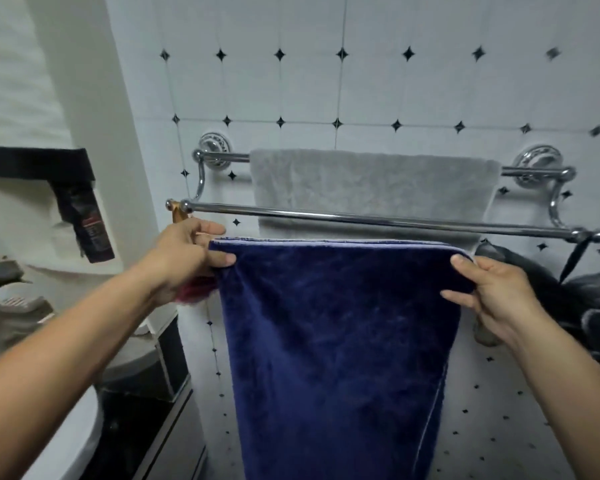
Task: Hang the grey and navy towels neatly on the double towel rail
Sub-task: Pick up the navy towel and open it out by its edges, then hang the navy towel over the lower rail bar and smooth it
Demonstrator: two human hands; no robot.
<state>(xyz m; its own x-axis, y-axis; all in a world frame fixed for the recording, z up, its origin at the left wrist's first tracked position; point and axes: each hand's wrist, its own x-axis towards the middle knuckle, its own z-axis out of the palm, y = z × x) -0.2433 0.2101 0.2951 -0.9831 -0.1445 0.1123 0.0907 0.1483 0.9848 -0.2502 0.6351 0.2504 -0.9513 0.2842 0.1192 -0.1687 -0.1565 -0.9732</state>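
Note:
A chrome double towel rail (pixel 361 218) is fixed to the tiled wall. The grey towel (pixel 371 187) hangs over its rear bar, spread flat. The front bar is bare. Just below and in front of that bar I hold the navy towel (pixel 336 327), folded, its top edge level and the rest hanging straight down. My left hand (pixel 187 254) pinches the towel's top left corner. My right hand (pixel 489 289) grips its top right corner.
A white washbasin (pixel 66 441) and a counter with clutter stand at the left. A dark bottle (pixel 90 223) hangs from a black shelf at the left. A dark bag (pixel 589 299) hangs off the rail's right end. Something red (pixel 194 289) shows behind my left hand.

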